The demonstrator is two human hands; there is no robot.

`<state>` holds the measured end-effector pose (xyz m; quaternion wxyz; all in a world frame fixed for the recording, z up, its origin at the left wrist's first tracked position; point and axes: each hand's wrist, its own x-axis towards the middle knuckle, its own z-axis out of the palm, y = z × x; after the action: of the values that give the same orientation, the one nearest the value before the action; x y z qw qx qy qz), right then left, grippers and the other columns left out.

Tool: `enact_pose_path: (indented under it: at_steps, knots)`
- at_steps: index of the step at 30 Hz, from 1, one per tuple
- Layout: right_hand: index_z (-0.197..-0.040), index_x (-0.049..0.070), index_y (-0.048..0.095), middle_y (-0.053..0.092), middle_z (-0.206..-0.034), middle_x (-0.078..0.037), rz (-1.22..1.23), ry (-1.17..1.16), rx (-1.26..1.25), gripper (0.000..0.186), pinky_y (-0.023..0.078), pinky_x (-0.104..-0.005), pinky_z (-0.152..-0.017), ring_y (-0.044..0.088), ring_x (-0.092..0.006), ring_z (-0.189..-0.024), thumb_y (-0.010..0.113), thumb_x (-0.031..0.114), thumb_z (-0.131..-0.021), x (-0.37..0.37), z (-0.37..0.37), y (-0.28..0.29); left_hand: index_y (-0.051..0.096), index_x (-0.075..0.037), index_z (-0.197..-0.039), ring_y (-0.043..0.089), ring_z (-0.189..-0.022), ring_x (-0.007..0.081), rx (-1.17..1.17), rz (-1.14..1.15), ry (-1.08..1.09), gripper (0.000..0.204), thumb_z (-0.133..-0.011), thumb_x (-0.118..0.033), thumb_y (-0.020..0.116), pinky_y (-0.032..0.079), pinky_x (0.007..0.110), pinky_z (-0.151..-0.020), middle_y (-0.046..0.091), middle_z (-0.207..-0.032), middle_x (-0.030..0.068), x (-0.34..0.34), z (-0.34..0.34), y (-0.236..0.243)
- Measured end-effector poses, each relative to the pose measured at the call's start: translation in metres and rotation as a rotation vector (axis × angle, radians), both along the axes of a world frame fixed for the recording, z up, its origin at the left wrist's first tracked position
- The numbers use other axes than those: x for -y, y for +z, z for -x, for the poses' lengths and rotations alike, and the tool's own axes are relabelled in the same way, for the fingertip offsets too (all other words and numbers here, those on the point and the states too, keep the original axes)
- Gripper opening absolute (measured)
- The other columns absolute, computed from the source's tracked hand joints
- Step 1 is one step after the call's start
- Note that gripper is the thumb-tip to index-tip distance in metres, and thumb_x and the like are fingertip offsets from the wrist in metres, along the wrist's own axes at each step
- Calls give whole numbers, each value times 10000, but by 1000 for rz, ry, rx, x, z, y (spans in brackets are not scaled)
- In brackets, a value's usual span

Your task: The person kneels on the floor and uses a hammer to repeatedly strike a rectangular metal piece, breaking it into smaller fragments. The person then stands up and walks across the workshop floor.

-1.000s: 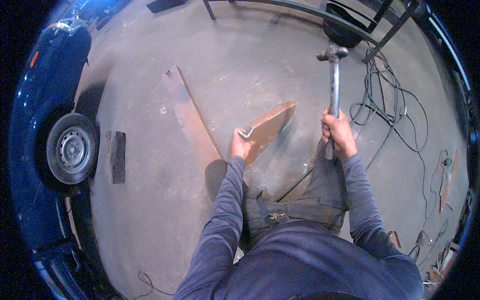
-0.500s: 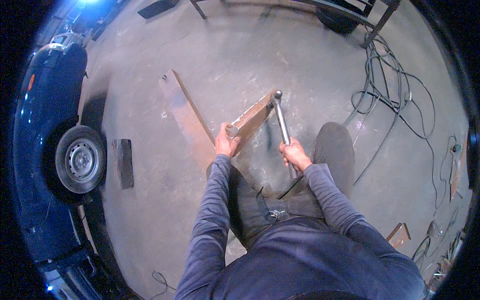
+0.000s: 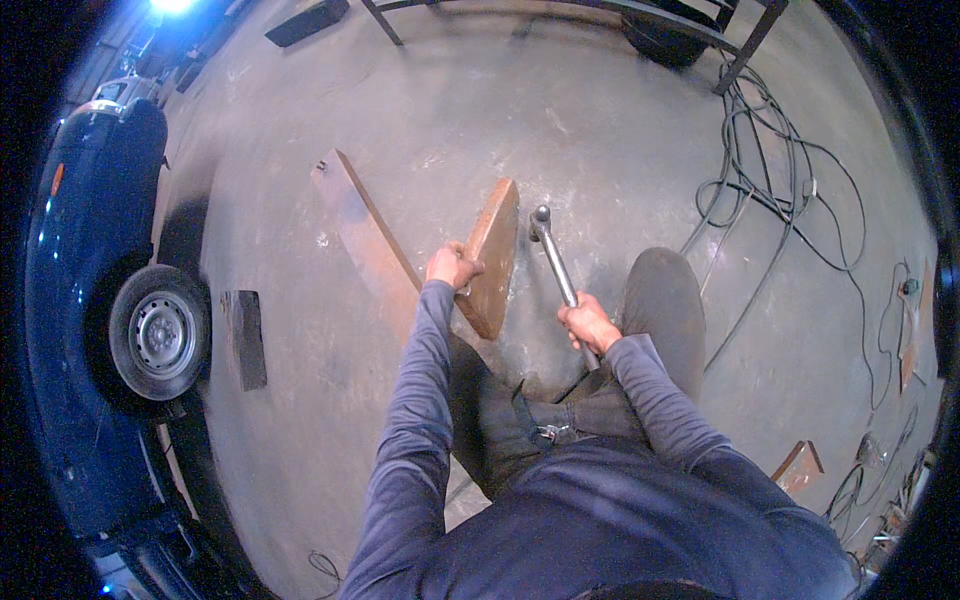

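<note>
My left hand is closed on the edge of a rusty brown metal piece, which is tilted up and tapers toward its far end. My fingers cover part of its left side. To the right, my right hand grips a ball-peen hammer by its bare metal handle. The hammer's head points away from me, a little right of the rusty piece and apart from it. Left of my left hand, a long rusty steel beam lies slantwise on the floor, its near end hidden behind my arm.
A dark blue car with a grey-rimmed wheel stands at the left, with a dark block beside it. Tangled cables lie at the right. A metal frame stands at the far side. A rusty offcut lies lower right.
My left hand has turned the rusty piece so its far end swung left, and more of its broad face shows. The hammer head has come away from that end and moved slightly nearer me.
</note>
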<state>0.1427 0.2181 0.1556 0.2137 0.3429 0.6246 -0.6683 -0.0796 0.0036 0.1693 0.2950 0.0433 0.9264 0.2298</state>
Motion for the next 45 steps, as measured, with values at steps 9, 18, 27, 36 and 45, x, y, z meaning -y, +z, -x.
enact_pose_path:
  at_steps: [9,18,27,36,45]
  knots:
    - [-1015,57,512,511,-673,-30,-42,-67,-78,200,448,-349,-402,520,-148,-487,613,155,-874,-8,-2,14,713,-46,-1152,686,-1107,346,-107,328,-252,438,-791,-287,766,535,444,-974,718,-1147,191,-52,12,-6]
    - [-985,49,503,504,-683,-18,-105,-66,-168,152,445,-327,-401,498,-124,-479,578,101,-863,-6,55,37,619,-38,-1141,714,-1009,379,-294,331,-208,266,-965,-182,480,554,498,-880,727,-1059,229,-55,-12,-19]
    - [-965,92,585,518,-685,36,-319,-39,-385,202,439,-265,-448,500,-81,-494,673,243,-862,-88,78,165,599,-19,-1128,717,-986,377,-294,306,-206,259,-937,-169,509,557,486,-876,731,-1007,226,-50,-28,-34]
    - [-947,68,599,538,-703,8,-948,-171,-1225,203,468,-295,-551,547,-131,-598,573,266,-985,-104,164,266,622,-20,-1080,718,-954,401,-301,302,-137,240,-912,-169,537,564,512,-836,727,-986,238,-47,-24,-29]
    - [-983,45,508,515,-640,-12,-234,-217,-270,184,451,-333,-408,523,-143,-461,620,165,-899,-72,76,101,686,-14,-1085,678,-1076,406,-114,53,-191,498,-712,-325,795,543,468,-936,707,-1122,242,-60,-60,-68]
